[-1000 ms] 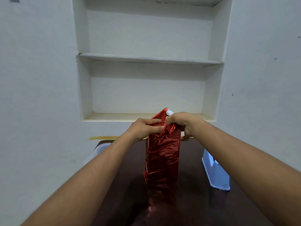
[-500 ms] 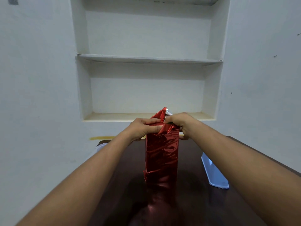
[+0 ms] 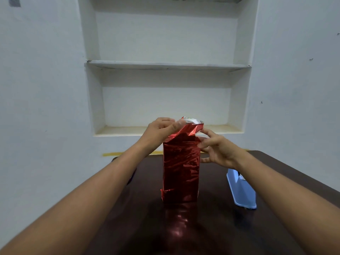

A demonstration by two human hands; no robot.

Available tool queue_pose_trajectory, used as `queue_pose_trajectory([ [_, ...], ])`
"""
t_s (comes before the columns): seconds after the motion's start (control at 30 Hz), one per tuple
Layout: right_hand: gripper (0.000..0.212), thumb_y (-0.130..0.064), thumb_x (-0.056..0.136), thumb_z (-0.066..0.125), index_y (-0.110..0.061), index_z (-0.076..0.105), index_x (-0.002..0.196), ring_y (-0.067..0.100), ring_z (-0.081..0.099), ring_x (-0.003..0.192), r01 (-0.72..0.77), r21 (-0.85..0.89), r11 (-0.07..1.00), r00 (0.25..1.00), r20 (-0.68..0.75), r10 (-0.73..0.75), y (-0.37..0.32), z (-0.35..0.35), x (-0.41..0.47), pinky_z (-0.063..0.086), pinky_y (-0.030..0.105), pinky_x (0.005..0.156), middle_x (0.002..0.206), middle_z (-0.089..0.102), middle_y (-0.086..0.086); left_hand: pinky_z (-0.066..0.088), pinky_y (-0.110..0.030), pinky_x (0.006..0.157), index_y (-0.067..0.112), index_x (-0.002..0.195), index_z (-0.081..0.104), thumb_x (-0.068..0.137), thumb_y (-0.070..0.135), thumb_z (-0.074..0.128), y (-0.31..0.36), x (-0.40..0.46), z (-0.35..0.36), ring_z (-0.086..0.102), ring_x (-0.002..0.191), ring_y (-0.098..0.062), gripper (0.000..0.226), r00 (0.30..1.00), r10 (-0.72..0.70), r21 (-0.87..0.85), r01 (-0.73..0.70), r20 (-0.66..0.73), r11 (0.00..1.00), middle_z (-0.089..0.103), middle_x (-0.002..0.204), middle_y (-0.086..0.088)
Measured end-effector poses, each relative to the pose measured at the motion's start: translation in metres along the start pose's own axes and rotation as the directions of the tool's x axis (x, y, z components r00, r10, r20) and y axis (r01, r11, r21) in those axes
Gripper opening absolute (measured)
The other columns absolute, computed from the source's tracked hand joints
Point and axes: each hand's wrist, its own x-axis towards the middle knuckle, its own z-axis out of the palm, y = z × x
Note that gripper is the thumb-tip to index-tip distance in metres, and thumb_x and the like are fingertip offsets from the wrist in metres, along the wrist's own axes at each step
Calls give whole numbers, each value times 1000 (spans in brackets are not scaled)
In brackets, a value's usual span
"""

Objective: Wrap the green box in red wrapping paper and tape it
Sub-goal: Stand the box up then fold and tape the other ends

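Note:
A tall box wrapped in shiny red paper (image 3: 181, 170) stands upright on the dark table (image 3: 230, 227). The green box itself is hidden under the paper. At the top, a loose flap (image 3: 191, 128) sticks up, its silvery inner side showing. My left hand (image 3: 161, 129) pinches the flap's left edge between thumb and fingers. My right hand (image 3: 217, 150) is at the box's upper right corner, with spread fingers touching the paper below the flap.
A light blue plastic object (image 3: 241, 190) lies on the table to the right of the box. Behind the table is a white wall with a recessed shelf niche (image 3: 165, 65). A strip of yellow tape (image 3: 112, 154) marks the wall at the left.
My right hand has let go of the top fold and dropped to the box's upper right corner. The flap has opened upward and my left hand now pinches it.

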Motion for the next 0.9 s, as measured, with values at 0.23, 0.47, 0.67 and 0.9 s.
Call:
queue_pose_trajectory([
  [0.23,72,-2,87,78,-36,47,142,21,71,111,22,-168,986,992,-121,-43,5,3,13,52,52,99,136,66,3,56,-27,70,8,93,82,90,26,80,24,15,5,68,70,-9,19,994,91,52,-94,54,994,78,80,-6],
  [0.47,61,1,89,74,-27,46,135,24,69,114,-2,-181,983,990,-141,-24,3,4,12,49,56,105,132,67,3,46,-12,62,11,111,77,98,15,70,44,45,-4,62,71,-7,16,987,105,0,-106,-121,994,78,93,-1],
  [0.67,56,1,90,73,-22,49,136,23,71,109,5,-174,985,991,-128,-27,4,5,12,50,57,105,131,70,0,39,-25,94,35,151,48,95,6,66,38,87,7,49,127,-14,65,923,-106,606,-154,371,780,52,152,9],
  [0.9,51,5,91,70,-22,53,130,21,72,103,18,-184,983,996,-84,-34,4,1,11,53,54,98,117,74,-4,48,-16,68,26,111,80,91,10,75,59,118,16,64,76,-5,26,885,-82,634,-261,458,728,74,89,8],
])
